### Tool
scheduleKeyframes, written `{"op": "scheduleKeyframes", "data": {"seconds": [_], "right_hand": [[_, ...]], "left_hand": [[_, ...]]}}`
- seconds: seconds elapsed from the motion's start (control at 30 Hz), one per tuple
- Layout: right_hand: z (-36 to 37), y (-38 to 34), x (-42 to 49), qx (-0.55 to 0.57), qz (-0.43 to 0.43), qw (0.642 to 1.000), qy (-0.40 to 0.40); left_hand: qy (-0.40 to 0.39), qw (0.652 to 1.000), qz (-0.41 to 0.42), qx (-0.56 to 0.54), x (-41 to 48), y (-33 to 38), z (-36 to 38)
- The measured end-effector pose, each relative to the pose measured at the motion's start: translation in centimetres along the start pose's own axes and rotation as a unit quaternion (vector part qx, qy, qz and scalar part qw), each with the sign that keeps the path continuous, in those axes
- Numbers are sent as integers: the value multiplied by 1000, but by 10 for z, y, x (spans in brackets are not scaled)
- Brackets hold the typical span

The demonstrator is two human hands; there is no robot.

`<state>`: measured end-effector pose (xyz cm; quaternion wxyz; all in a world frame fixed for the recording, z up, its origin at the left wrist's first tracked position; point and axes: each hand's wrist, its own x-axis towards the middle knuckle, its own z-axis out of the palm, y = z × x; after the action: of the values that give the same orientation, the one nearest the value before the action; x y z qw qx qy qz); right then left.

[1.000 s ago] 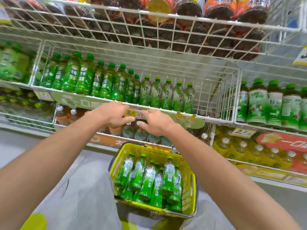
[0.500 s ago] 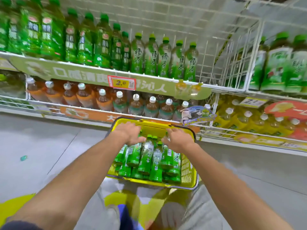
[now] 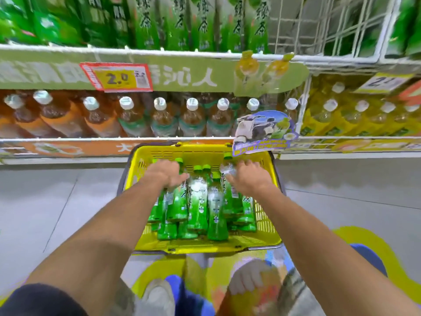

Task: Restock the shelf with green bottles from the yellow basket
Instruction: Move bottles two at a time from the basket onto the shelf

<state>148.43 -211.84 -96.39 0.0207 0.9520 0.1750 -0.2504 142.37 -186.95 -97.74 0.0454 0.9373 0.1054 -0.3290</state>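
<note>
The step in hand is the pick-up. Both hands are down in the basket (image 3: pixel 206 246), low in the middle of the frame, where the bottles (image 3: pixel 198 201) lie packed with their caps toward the far rim.

The left grip (image 3: pixel 167 175) lies over the necks on the left side, fingers curled down out of sight and a green cap showing past the knuckles. I cannot tell whether it has closed on anything. The right grip (image 3: pixel 248 179) looks clamped on one bottle's clear shoulder, thumb below it and fingers over it.

The shelf (image 3: pixel 159 53) runs across the top of the frame. Green bottles fill its left and middle, and bare wire shows at the upper right.

Next, I judge, each hand must close firmly on one neck. It then lifts straight up, so the neighbours are not dragged along. The bottle should go upright into that bare stretch at the upper right.

Half a second ago the hands were at the basket's far rim, just over the caps; now they sit lower, among the necks. A second ago they were up at the shelf edge, by the price tag (image 3: pixel 117 77). The view has also dipped, and the tops of the shelved bottles are now cut off.
</note>
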Motion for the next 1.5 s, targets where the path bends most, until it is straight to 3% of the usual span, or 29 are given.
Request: {"op": "scheduleKeyframes", "data": {"seconds": [0.3,0.53,0.7,0.87,1.07,1.1,1.2,1.27,1.33,1.43,1.5], "right_hand": [[19,-15,29,23,9,999,36],[23,-14,18,101,-7,993,61],[23,-11,0,149,31,986,62],[22,-10,-26,272,18,960,67],[8,-26,-49,317,-73,945,45],[5,-28,-50,317,-78,944,47],[-4,-31,-58,303,-76,950,28],[1,-33,-60,284,-65,956,14],[8,-38,-57,277,-77,958,3],[21,-43,-50,288,-99,952,5],[26,-44,-44,284,-101,953,14]], "left_hand": [[17,998,-16,-57,42,-13,20],[24,989,-52,-140,24,-11,28],[51,969,-82,-228,-6,0,38],[84,857,-63,-504,-37,6,48],[175,737,-44,-651,-61,-4,30],[178,750,-32,-637,-63,-8,26],[80,858,3,-508,-72,-7,25],[33,893,-19,-448,-74,0,42],[73,905,-39,-418,-67,7,58],[157,891,-80,-417,-50,8,75],[145,892,-104,-415,-43,8,83]]}}
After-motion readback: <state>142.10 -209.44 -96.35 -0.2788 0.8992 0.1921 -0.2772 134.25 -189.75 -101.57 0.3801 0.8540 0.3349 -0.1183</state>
